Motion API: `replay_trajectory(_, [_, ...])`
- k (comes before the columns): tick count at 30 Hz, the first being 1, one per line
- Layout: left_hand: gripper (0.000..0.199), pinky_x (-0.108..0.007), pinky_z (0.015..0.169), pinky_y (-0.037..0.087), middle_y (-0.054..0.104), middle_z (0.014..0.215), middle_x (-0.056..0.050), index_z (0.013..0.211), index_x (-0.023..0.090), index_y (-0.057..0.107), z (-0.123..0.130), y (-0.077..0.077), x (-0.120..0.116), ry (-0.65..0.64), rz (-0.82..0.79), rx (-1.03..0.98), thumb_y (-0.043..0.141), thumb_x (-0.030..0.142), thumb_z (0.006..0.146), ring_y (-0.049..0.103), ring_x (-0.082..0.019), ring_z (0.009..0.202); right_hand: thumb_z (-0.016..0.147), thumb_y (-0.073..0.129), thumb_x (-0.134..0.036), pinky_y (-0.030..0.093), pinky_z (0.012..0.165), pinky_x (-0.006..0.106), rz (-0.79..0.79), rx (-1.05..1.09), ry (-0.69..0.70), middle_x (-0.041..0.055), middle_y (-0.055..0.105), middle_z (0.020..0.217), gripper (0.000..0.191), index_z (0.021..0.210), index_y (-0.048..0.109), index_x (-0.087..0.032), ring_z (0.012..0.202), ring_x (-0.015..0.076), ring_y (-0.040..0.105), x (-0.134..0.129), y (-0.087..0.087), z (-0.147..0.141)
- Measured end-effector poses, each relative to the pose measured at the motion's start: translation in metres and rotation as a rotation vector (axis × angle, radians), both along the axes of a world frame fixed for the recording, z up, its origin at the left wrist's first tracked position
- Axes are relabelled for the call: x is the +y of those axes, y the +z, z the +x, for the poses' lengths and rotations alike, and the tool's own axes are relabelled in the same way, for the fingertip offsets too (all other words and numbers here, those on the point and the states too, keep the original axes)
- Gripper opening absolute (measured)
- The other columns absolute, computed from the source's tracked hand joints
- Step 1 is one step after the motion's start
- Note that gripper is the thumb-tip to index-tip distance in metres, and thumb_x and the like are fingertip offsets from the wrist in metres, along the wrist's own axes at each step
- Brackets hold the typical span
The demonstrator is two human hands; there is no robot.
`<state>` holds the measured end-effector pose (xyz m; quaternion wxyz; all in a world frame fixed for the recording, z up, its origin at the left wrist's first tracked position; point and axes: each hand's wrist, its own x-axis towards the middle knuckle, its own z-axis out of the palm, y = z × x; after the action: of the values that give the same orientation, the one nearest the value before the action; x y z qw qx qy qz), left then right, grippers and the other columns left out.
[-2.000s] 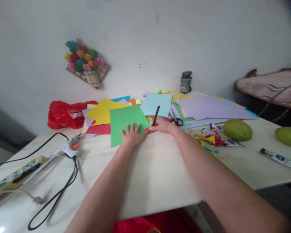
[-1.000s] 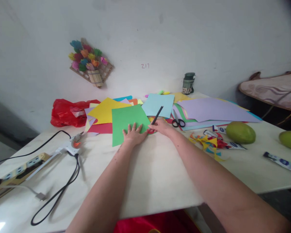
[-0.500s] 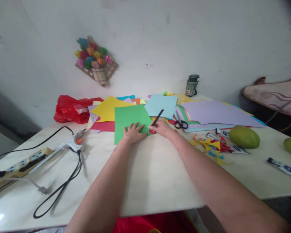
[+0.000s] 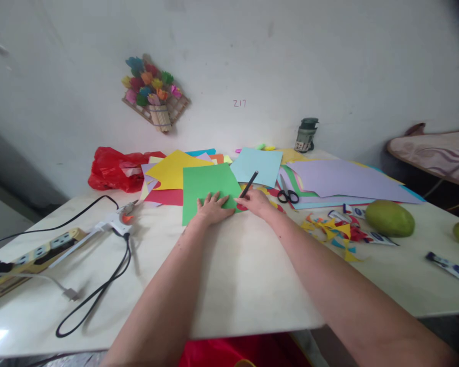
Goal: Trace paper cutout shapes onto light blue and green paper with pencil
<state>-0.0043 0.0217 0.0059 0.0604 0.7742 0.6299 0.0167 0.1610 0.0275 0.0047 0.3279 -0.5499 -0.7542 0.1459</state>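
Observation:
A green sheet of paper (image 4: 208, 179) lies on the table in front of me. My left hand (image 4: 213, 210) rests flat on its lower part, fingers spread. At the sheet's right edge, my right hand (image 4: 255, 201) is closed on a dark pencil (image 4: 249, 184), which leans up to the right. Red and yellow paper pieces show around and under the right hand. Behind the green sheet are a yellow sheet (image 4: 174, 171) and a light blue sheet (image 4: 257, 166). Black-handled scissors (image 4: 288, 195) lie to the right of my right hand.
On the left are a glue gun (image 4: 118, 222) with its cord, a power strip (image 4: 42, 252) and a red plastic bag (image 4: 109, 171). Paper scraps (image 4: 334, 232), glue tubes (image 4: 451, 267), a green fruit (image 4: 390, 218) and purple paper (image 4: 344, 178) lie on the right.
The view has shifted slightly, so most things appear a little farther right. Both hands keep nearly the same places on the green sheet and the pencil.

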Motion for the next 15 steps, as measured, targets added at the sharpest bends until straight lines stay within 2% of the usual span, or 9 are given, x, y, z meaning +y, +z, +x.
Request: replay_trajectory(15, [0.071,-0.057,0.09,0.004,0.011,0.137,0.003,0.124,0.039,0.022,-0.0015,0.0002,0.0011,-0.02,-0.006,-0.004,0.021,0.073,0.062,0.002,-0.027,0.123,0.066,0.05,-0.048,0.035,0.05,0.022,0.014,-0.016,-0.003,0.0035,0.06,0.064,0.034,0.071,0.062,-0.017,0.057,0.0119,0.051,-0.0006,-0.0004,0.0003])
